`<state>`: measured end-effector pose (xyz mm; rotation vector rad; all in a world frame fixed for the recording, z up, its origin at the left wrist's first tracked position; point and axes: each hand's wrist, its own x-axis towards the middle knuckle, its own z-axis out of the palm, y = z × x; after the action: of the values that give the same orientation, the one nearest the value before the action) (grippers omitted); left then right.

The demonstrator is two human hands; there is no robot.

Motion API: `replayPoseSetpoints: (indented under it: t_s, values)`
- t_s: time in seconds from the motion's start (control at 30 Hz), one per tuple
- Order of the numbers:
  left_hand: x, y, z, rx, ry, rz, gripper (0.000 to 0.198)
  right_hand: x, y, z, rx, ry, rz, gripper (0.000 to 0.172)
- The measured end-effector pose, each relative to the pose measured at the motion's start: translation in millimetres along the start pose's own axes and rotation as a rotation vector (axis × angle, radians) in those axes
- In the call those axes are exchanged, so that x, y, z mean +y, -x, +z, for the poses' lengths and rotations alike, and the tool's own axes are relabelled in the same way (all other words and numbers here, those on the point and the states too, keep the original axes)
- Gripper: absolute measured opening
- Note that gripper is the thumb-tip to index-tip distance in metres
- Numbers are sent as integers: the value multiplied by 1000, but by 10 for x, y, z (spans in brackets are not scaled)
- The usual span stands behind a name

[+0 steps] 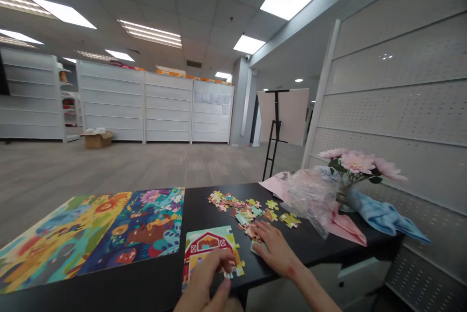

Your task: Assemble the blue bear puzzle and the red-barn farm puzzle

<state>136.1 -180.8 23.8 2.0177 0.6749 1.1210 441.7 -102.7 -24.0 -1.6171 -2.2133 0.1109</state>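
Panels (168, 107), white and tall, stand across the room (175, 163), well beyond the barn puzzle (207, 243), which lies on a dark table (197, 212). Left of the puzzle, a yellow picture (60, 236) and a blue picture (142, 229) lie flat, side by side, perhaps to leave working space. Crumpled plastic (310, 195) sits well to the puzzle's right, seemingly out of the way. Over the puzzle's near part the left hand (204, 283) curls, thumb and fingers slightly parted; whether they pinch anything I cannot tell. Just right of the puzzle, the right hand (275, 248) rests loosely spread, gripping nothing visible, probably steadying the pieces (255, 211) it touches.
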Motion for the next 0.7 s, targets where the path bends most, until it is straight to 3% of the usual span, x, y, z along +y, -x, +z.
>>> replayPoseSetpoints:
  t_s: [0.1,0.23,0.37,0.53,0.6,0.7]
  values:
    - [-321,-168,-118,23,-404,-84,27,36,-67,71,78,32,146,39]
    - [-642,-173,-237,-5,-623,-215,36,219,-75,118,313,92,380,49]
    - [-733,-143,-231,-58,-728,-260,42,122,-174,110,308,114,353,44]
    - [-678,-158,-218,-105,-753,-278,41,-277,-550,155,105,131,204,60]
    - [-678,-161,-233,-113,-749,-296,41,-374,-630,174,50,81,133,54]
    - [-705,-160,-255,-123,-729,-303,40,-391,-573,183,104,49,117,39]
